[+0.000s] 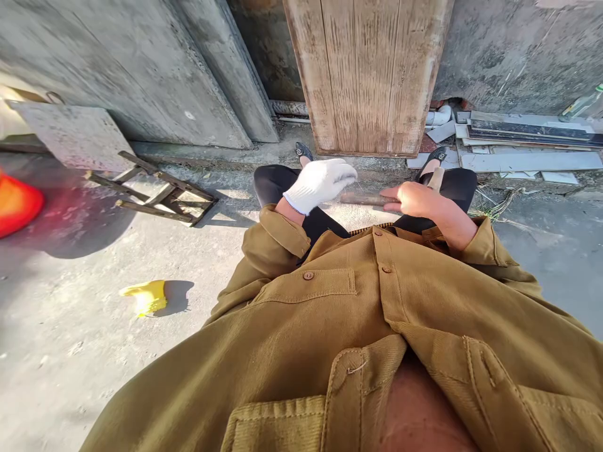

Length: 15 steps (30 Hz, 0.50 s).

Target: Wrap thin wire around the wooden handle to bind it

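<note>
the bare right hand (414,199) is closed around a brown rod (365,199), just in front of the wooden door (372,75). the gloved left hand (320,182) rests loosely curled over the rod's far end; whether it grips is unclear.

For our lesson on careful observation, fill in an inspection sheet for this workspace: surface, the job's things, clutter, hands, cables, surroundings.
Surface: grey concrete ground, dusty, partly sunlit.
Job's things: a thin brownish stick-like piece held across the lap; what it is cannot be told.
Clutter: yellow object on the ground; wooden frame lying flat; orange object at the left edge.
Hands: left hand in a white glove, at the piece's left end; right hand bare, closed around the piece.
Cables: nothing seen.
Surroundings: wooden plank door, concrete slabs leaning on the wall, stacked flat strips at right.
</note>
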### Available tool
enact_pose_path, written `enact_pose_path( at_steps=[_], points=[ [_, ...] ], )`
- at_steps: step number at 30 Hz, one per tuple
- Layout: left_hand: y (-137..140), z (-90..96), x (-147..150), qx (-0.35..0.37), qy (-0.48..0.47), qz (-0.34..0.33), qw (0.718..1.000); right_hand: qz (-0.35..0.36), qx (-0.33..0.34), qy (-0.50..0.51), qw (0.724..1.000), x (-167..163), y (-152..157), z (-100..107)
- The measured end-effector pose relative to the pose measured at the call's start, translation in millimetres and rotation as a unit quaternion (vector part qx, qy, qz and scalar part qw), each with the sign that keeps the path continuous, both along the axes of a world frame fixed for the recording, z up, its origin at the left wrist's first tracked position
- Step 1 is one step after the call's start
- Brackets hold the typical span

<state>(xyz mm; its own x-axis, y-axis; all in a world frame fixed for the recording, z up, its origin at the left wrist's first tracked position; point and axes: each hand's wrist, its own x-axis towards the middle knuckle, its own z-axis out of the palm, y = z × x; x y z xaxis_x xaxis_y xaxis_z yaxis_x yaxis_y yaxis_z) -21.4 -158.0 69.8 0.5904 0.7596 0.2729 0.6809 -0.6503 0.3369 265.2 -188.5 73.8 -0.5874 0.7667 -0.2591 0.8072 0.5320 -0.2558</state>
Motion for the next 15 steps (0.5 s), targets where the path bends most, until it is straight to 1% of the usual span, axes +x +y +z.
enact_pose_path(
  at_steps=[2,3,4,5,6,7,9,10,11,12,13,15],
  points=[
    [11.7,-0.3,0.7,-0.052,-0.051,-0.041,0.996,0.070,-0.078,0.030,0.994,-4.5,-8.1,5.7],
    [16.3,-4.0,3.8,-0.087,-0.081,-0.056,0.991,0.105,-0.109,0.046,0.987,-7.8,-12.2,9.2],
    [19.3,-10.3,8.7,-0.123,-0.112,-0.062,0.984,0.130,-0.126,0.068,0.981,-11.1,-15.8,12.8],
    [20.4,-19.0,14.8,-0.159,-0.137,-0.059,0.976,0.138,-0.129,0.088,0.978,-13.9,-18.6,16.2],
    [19.3,-29.4,21.7,-0.190,-0.157,-0.039,0.968,0.128,-0.117,0.103,0.980,-15.7,-20.6,19.1],
    [16.1,-40.9,28.6,-0.218,-0.161,-0.021,0.962,0.099,-0.090,0.113,0.985,-16.3,-21.5,21.4],
    [4.6,-63.2,40.1,-0.278,-0.134,-0.008,0.951,0.014,-0.008,0.116,0.993,-13.5,-20.5,23.4],
    [-2.6,-71.9,43.9,-0.283,-0.133,0.000,0.950,-0.030,0.031,0.112,0.993,-10.8,-19.0,23.0],
    [-9.9,-77.8,46.2,-0.298,-0.123,-0.019,0.946,-0.065,0.061,0.105,0.990,-7.8,-17.2,21.9],
    [-16.7,-80.4,47.0,-0.298,-0.110,-0.042,0.947,-0.093,0.080,0.098,0.988,-5.1,-15.4,20.1],
    [-22.7,-79.6,46.7,-0.274,-0.090,-0.065,0.955,-0.115,0.092,0.086,0.985,-3.1,-13.8,17.8],
    [-31.3,-69.2,43.8,-0.198,-0.025,-0.113,0.973,-0.145,0.103,0.049,0.983,-1.9,-11.8,13.1]
  ],
)
